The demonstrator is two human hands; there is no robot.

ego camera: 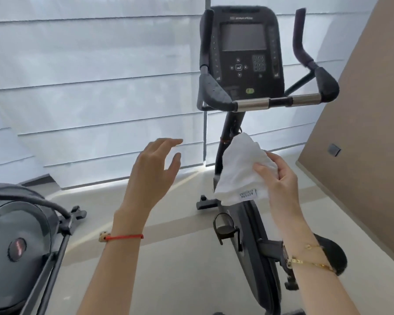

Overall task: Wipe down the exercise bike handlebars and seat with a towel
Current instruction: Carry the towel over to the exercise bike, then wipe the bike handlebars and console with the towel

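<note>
Two bare hands were raised in front of an upright exercise bike (255, 228). The right hand (280, 178) pinched a crumpled white towel (241, 169) between thumb and fingers, its printed label hanging at the six o'clock edge. The towel was held in the air before the bike's post, well below the handlebars (275, 101), which sat at twelve o'clock from it and were untouched. The left hand (155, 171), at nine o'clock from the towel, was spread and grasped nothing, with a red cord bracelet (125, 237) on its wrist. The dark seat (334, 255) showed at about five o'clock, mostly hidden behind the right forearm. The console (242, 51) stood above the bars. What was probably an elliptical machine (18, 230) sat at eight o'clock.
</note>
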